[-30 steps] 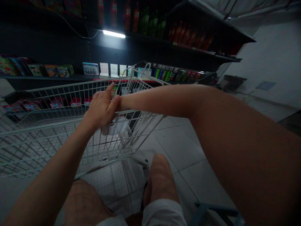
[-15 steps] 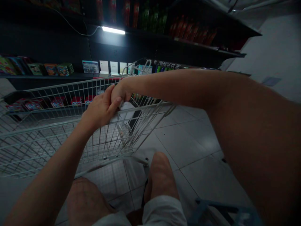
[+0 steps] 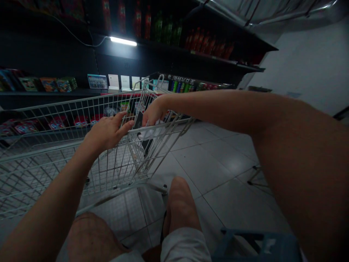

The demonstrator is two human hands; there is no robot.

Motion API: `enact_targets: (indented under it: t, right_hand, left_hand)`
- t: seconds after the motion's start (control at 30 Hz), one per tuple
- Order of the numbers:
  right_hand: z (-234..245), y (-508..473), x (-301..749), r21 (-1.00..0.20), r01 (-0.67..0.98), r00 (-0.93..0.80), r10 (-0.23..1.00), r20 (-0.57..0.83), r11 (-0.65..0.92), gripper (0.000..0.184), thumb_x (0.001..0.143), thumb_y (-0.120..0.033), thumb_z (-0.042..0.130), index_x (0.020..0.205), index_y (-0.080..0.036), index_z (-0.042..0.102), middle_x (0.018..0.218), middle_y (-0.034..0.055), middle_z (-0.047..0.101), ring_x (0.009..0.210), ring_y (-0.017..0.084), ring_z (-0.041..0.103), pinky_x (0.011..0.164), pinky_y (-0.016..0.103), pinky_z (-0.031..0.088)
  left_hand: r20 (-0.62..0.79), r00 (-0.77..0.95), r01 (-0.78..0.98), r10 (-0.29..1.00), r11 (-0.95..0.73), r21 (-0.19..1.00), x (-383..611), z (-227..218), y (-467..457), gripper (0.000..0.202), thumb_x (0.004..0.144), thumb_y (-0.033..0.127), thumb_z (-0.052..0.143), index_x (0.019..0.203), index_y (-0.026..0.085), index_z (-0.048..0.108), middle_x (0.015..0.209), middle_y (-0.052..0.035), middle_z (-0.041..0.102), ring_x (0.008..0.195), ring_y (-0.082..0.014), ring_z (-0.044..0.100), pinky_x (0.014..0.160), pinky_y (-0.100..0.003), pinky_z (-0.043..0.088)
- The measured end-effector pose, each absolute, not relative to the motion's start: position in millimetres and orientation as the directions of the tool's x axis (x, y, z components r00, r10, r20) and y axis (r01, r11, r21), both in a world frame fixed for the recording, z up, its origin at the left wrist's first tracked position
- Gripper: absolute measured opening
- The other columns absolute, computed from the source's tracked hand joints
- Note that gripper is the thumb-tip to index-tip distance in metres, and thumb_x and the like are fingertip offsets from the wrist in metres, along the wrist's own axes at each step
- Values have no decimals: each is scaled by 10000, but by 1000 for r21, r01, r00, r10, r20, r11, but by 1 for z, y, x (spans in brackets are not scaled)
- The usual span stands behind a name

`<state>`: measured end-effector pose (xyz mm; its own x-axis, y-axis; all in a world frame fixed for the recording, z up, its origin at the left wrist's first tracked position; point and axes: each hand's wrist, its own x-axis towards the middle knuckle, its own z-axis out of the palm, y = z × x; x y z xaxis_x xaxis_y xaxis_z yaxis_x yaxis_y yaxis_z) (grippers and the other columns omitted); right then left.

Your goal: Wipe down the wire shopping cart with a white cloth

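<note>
Two bare hands at a white wire shopping cart (image 3: 81,99)

Left hand (image 3: 107,133) open just behind the cart's top rail, fingers spread and empty, thumb pointing toward a crumpled white package (image 3: 151,131). Right hand (image 3: 154,112) bent down over that package, fingers curled and touching it, firmness of grip impossible to tell. Package inside the cart's far corner, just beside a flat black item (image 3: 138,120). Beyond the cart, black store shelving (image 3: 54,92) with colourful boxes (image 3: 49,84), red and green bottles (image 3: 137,22) higher up, and a glowing white tube light (image 3: 123,41). Below, pale grey floor tiles (image 3: 207,163), a bare knee (image 3: 180,203) and a blue plastic crate (image 3: 259,245).
</note>
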<state>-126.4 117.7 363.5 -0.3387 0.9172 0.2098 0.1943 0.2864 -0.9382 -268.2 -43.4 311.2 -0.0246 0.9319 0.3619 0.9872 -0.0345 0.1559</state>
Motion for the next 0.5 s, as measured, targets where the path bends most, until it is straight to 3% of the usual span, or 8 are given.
enact_targets:
  t: [0.07, 0.1, 0.2, 0.3, 0.37, 0.4, 0.43, 0.5]
  right_hand:
    - [361, 126, -119, -825, 289, -433, 835, 340, 486, 498, 831, -105, 396, 369, -21, 231, 579, -42, 670, 603, -75, 619, 520, 17, 276]
    - [368, 132, -114, -741, 364, -533, 779, 330, 564, 498, 804, -82, 477, 362, -21, 256, 573, -35, 673, 603, -58, 630, 533, 21, 304]
    - [417, 160, -88, -554, 480, -795, 605, 54, 680, 395, 745, -73, 580, 400, -1, 399, 575, -53, 675, 543, -39, 614, 528, 41, 351]
    - [471, 181, -44, -442, 407, -905, 420, -74, 799, 309, 777, -161, 557, 528, 21, 545, 629, -74, 691, 513, -46, 591, 513, 55, 364]
    - [478, 182, -15, -315, 379, -925, 365, -106, 870, 205, 739, -158, 642, 612, 2, 625, 615, -79, 696, 481, -39, 579, 497, 64, 372]
    - [469, 178, -3, -259, 373, -926, 373, -49, 891, 155, 725, -141, 674, 631, -19, 653, 593, -83, 691, 467, -37, 572, 500, 72, 381]
    - [455, 173, 5, -218, 356, -917, 385, 107, 909, 146, 738, -133, 681, 624, -43, 668, 566, -88, 682, 457, -40, 564, 511, 79, 392]
    - [416, 161, 15, -125, 338, -728, 343, 594, 933, 285, 815, -165, 638, 541, -91, 656, 515, -100, 654, 444, -54, 549, 552, 90, 418]
  left_hand:
    - [327, -31, 994, 945, -7, 113, -271, 311, -43, 781, 925, 679, 170, 1404, 159, 505, 1237, -182, 665, 1145, -365, 603, 958, -505, 452]
    - [312, -29, 995, 950, -1, 95, -272, 310, -43, 780, 924, 680, 162, 1373, 167, 540, 1236, -176, 665, 1157, -370, 594, 966, -511, 446]
    - [282, -14, 996, 959, -12, 90, -276, 310, -44, 769, 923, 683, 142, 1327, 206, 589, 1293, -141, 642, 1208, -354, 561, 1001, -502, 427]
    - [266, -14, 992, 964, -19, 121, -280, 313, -47, 747, 937, 666, 148, 1319, 204, 594, 1319, -130, 630, 1217, -318, 557, 1006, -469, 427]
    - [255, 1, 990, 967, -36, 135, -282, 314, -50, 732, 952, 642, 163, 1302, 171, 601, 1291, -145, 644, 1178, -301, 577, 994, -458, 433]
    - [251, 12, 988, 968, -50, 145, -283, 315, -51, 722, 959, 628, 172, 1295, 156, 602, 1276, -148, 651, 1156, -293, 587, 987, -452, 437]
    - [252, 24, 985, 968, -66, 157, -284, 316, -53, 711, 965, 617, 183, 1291, 145, 602, 1269, -149, 655, 1141, -286, 593, 984, -446, 439]
    - [281, 33, 981, 959, -84, 173, -283, 319, -55, 690, 965, 611, 223, 1266, 130, 615, 1247, -148, 663, 1115, -277, 604, 974, -434, 449]
